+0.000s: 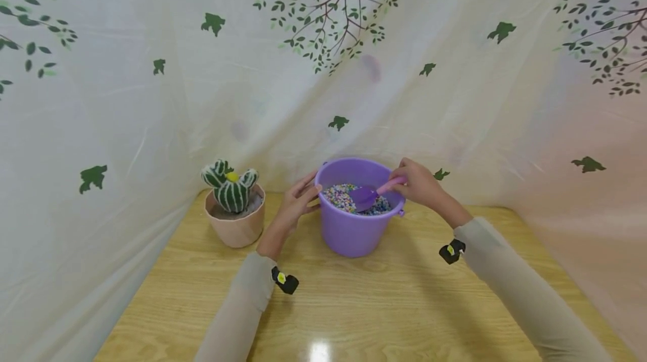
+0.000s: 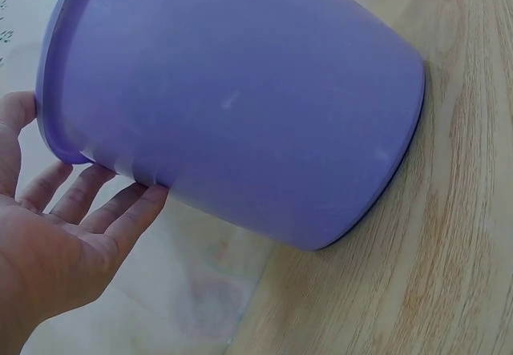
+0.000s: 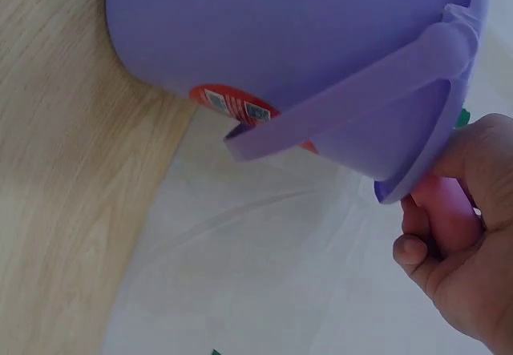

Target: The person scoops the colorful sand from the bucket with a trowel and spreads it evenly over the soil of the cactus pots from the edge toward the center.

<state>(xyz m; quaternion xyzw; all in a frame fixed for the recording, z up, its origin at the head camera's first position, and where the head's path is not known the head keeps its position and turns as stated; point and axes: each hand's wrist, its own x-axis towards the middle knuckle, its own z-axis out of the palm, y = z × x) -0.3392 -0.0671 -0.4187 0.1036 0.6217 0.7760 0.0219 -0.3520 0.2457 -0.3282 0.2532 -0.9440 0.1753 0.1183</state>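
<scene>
A purple bucket (image 1: 354,236) stands upright on the wooden table, holding many small multicoloured beads (image 1: 340,196). My left hand (image 1: 298,202) rests against its left side. In the left wrist view, the fingertips (image 2: 148,203) touch the wall just under the rim, fairly straight, and the thumb is at the rim. With my right hand (image 1: 418,182) I grip the pink handle (image 1: 391,184) of a toy shovel, whose purple blade (image 1: 364,198) lies in the beads. In the right wrist view, the curled fingers wrap the handle beside the rim; the blade is hidden there.
A potted cactus (image 1: 232,196) in a peach pot (image 1: 237,231) stands left of my left hand. The bucket's handle (image 3: 353,94) hangs down its side near a red label (image 3: 232,101). A pale curtain (image 1: 283,98) with printed leaves hangs behind the table (image 1: 343,300).
</scene>
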